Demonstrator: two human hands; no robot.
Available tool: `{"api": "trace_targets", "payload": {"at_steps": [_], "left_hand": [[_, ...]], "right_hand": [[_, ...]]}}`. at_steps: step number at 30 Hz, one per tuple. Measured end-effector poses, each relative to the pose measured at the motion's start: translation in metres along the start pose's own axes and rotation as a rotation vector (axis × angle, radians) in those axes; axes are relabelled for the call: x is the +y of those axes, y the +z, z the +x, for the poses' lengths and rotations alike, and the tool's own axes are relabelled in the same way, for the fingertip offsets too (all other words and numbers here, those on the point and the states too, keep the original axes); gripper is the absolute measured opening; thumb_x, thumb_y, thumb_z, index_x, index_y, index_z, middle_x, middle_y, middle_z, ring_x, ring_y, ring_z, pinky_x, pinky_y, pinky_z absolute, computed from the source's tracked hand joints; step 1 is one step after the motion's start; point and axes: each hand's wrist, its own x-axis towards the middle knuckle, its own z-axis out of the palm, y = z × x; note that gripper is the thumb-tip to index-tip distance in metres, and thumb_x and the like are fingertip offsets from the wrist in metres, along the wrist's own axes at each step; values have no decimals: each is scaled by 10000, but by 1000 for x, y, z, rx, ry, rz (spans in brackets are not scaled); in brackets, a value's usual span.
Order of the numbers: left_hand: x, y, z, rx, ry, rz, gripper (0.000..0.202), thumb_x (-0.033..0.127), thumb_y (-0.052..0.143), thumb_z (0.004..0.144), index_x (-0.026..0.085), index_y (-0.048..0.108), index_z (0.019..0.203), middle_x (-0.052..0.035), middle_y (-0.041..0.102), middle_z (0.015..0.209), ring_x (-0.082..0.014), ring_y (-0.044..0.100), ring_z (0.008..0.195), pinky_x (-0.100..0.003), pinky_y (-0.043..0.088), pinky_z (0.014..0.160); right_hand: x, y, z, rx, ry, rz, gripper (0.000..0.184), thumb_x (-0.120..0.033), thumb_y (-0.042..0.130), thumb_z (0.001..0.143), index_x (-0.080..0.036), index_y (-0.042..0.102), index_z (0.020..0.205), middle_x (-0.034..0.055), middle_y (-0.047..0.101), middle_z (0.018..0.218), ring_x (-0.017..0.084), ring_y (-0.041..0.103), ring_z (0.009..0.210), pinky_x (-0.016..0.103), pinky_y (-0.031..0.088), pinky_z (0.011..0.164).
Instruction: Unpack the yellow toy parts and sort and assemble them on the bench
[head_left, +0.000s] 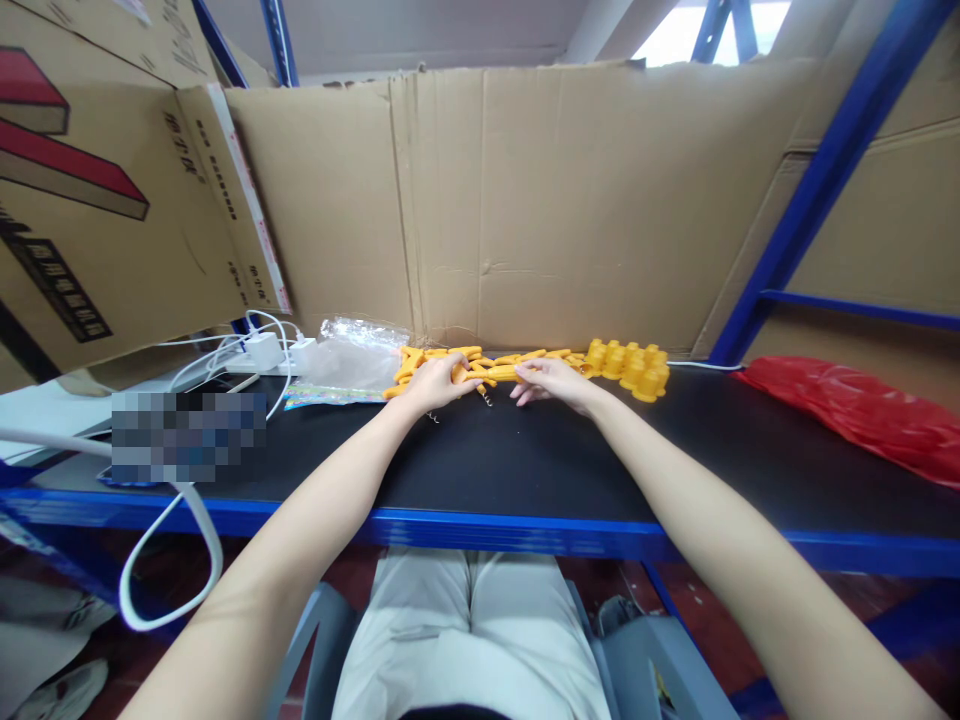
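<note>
My left hand (pixel 439 380) is closed, thumb and fingers around a yellow plastic corkscrew (pixel 466 377) near the back of the black tabletop. My right hand (pixel 553 384) has its thumb and forefinger closed on the right end of a long yellow plastic piece (pixel 504 373) that lies between the hands; its other fingers curl loosely below. Whether this piece belongs to the corkscrew is not clear. A metal spiral (pixel 486 398) pokes out just right of my left hand, and a second spiral (pixel 433 417) shows below it. More yellow handles (pixel 416 362) are heaped behind both hands.
Several yellow cup-like plastic pieces (pixel 634 366) stand in rows to the right. A clear plastic bag (pixel 360 360) lies at left, near white chargers (pixel 264 350) and cables. A red plastic bag (pixel 847 410) sits far right. Cardboard (pixel 525 210) walls the back; a blue rail (pixel 517 530) edges the front.
</note>
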Motion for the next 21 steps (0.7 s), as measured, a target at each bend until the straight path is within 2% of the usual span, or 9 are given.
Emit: {"api": "trace_targets", "payload": {"at_steps": [11, 15, 18, 21], "left_hand": [[1, -1, 0, -16, -12, 2, 385, 519, 581, 776, 200, 591, 993, -15, 602, 709, -173, 574, 690, -267, 395, 630], [0, -2, 0, -56, -9, -6, 394, 528, 570, 780, 204, 600, 1002, -21, 619, 743, -176, 585, 712, -266, 404, 641], [0, -2, 0, -63, 2, -11, 467, 548, 559, 782, 212, 583, 1105, -43, 644, 830, -199, 603, 776, -287, 424, 675], [1, -2, -1, -23, 3, -12, 604, 587, 542, 780, 236, 483, 1268, -58, 651, 927, -217, 608, 850, -302, 434, 715]], "right_hand": [[3, 0, 2, 2, 2, 10, 313, -417, 582, 852, -141, 583, 1000, 87, 708, 778, 126, 664, 594, 237, 558, 615], [2, 0, 2, 12, 9, 13, 312, -407, 583, 855, -141, 573, 1018, 88, 707, 785, 121, 659, 588, 224, 549, 594], [3, 1, 3, 29, 12, 44, 307, -399, 602, 844, -144, 562, 1010, 82, 702, 774, 113, 647, 575, 216, 540, 578], [4, 1, 4, 55, 0, 74, 306, -392, 614, 837, -153, 549, 1018, 68, 695, 745, 110, 636, 554, 224, 538, 579]]}}
